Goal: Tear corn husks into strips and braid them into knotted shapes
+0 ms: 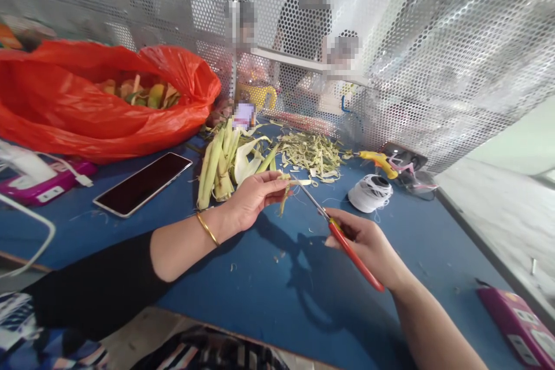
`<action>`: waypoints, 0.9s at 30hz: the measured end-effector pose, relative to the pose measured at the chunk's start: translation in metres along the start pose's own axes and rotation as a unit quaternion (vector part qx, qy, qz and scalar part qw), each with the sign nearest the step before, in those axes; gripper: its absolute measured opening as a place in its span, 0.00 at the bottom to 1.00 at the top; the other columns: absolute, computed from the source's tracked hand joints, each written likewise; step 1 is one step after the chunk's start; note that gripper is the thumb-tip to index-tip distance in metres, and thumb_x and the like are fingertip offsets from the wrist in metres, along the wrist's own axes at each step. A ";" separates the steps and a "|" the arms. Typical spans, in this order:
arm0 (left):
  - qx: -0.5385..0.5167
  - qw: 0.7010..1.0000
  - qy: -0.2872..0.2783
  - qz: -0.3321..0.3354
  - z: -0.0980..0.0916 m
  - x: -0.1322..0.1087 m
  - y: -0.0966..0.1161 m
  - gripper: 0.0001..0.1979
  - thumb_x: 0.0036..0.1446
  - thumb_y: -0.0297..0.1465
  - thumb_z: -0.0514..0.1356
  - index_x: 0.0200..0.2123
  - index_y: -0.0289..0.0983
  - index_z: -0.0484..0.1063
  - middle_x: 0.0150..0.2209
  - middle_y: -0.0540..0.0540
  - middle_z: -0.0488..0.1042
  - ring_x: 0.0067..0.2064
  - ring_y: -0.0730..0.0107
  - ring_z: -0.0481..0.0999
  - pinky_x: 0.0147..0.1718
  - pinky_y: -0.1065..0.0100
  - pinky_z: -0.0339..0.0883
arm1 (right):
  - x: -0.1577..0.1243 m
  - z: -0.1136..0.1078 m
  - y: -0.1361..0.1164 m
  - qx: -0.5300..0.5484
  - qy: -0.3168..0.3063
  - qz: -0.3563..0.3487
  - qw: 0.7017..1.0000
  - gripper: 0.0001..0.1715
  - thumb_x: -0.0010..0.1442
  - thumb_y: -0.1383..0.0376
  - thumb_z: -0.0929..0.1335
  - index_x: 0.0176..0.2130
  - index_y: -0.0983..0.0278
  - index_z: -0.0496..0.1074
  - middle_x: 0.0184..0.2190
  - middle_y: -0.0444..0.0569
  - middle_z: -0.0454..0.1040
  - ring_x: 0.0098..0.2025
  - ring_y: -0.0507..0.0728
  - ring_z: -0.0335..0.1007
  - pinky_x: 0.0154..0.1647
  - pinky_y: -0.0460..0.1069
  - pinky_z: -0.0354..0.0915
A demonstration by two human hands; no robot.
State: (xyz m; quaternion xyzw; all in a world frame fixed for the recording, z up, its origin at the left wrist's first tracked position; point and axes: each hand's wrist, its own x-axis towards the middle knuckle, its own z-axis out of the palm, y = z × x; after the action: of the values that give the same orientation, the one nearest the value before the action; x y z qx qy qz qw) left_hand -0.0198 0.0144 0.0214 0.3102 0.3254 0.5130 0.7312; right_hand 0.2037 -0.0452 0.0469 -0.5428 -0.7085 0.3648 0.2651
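My left hand (260,196) pinches a small bunch of pale green husk strips (284,185) above the blue table. In my right hand (364,243) is a pair of scissors (355,254) with red handles; its blades reach to the strips beside my left fingertips. Whether the blades touch the strips I cannot tell. Just behind my left hand lie several corn husks (212,170). Past my fingertips a loose pile of cut husk shreds (312,153) is spread on the table. A spool of white thread (370,193) stands to the right of the scissors.
A red plastic bag (173,121) holding husk pieces, a phone (143,184) and a purple power strip (52,182) are at left. A yellow glue gun (379,163) lies back right; another power strip (515,318) is front right. Behind the perforated metal screen (403,58) are people.
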 end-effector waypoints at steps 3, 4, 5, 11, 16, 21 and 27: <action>0.000 1.000 -0.006 0.000 -0.001 0.001 -0.001 0.10 0.43 0.24 0.70 0.28 0.35 0.72 0.28 0.50 0.79 0.29 0.74 0.77 0.33 0.71 0.68 | 0.000 -0.001 -0.001 0.017 -0.009 0.001 1.000 0.31 0.51 0.50 0.72 0.48 0.66 0.77 0.23 0.40 0.60 0.26 0.50 0.51 0.24 0.45 0.55; 0.001 1.000 -0.010 0.002 -0.001 0.001 -0.001 0.09 0.44 0.24 0.70 0.28 0.35 0.72 0.29 0.50 0.79 0.29 0.75 0.77 0.33 0.71 0.68 | -0.001 -0.001 -0.001 0.022 -0.011 0.002 1.000 0.31 0.51 0.49 0.72 0.49 0.66 0.77 0.23 0.40 0.60 0.25 0.50 0.50 0.24 0.45 0.54; 0.003 1.000 -0.014 0.004 -0.001 0.001 -0.001 0.09 0.44 0.24 0.70 0.28 0.35 0.72 0.29 0.50 0.79 0.29 0.75 0.77 0.33 0.71 0.67 | -0.001 -0.001 -0.001 0.025 -0.012 0.003 1.000 0.32 0.51 0.49 0.72 0.49 0.66 0.77 0.23 0.40 0.60 0.25 0.50 0.50 0.24 0.45 0.54; 0.017 1.000 0.005 0.004 -0.001 0.001 0.000 0.09 0.44 0.24 0.70 0.28 0.36 0.73 0.28 0.51 0.78 0.28 0.76 0.76 0.31 0.73 0.64 | 0.000 -0.001 0.002 0.035 -0.022 0.011 0.999 0.32 0.51 0.50 0.72 0.50 0.66 0.77 0.24 0.41 0.61 0.27 0.50 0.51 0.26 0.46 0.54; 0.019 1.000 0.017 0.002 0.000 0.001 0.001 0.09 0.43 0.25 0.71 0.28 0.35 0.74 0.27 0.51 0.78 0.28 0.77 0.76 0.30 0.73 0.64 | -0.001 -0.001 0.005 0.029 -0.023 0.017 0.999 0.32 0.51 0.50 0.72 0.50 0.65 0.77 0.23 0.41 0.62 0.26 0.50 0.52 0.26 0.46 0.56; 0.012 1.000 0.025 -0.001 0.000 0.001 0.002 0.09 0.43 0.27 0.71 0.29 0.34 0.74 0.27 0.50 0.77 0.27 0.78 0.74 0.29 0.74 0.64 | 0.001 0.000 0.008 -0.003 0.017 0.009 1.000 0.29 0.52 0.50 0.71 0.47 0.65 0.77 0.22 0.41 0.63 0.25 0.50 0.54 0.24 0.45 0.55; 0.008 0.998 0.067 -0.017 0.004 -0.003 0.004 0.09 0.43 0.27 0.71 0.28 0.34 0.75 0.27 0.49 0.76 0.27 0.78 0.73 0.27 0.75 0.63 | 0.006 0.007 0.016 -0.223 0.116 0.009 0.968 0.20 0.56 0.52 0.67 0.44 0.61 0.76 0.26 0.46 0.76 0.27 0.55 0.69 0.27 0.47 0.59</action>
State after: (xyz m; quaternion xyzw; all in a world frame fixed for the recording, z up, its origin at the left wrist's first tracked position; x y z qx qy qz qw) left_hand -0.0198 0.0123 0.0271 0.2758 0.3831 0.5171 0.7140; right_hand 0.2057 -0.0387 0.0299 -0.6329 -0.7318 0.1346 0.2141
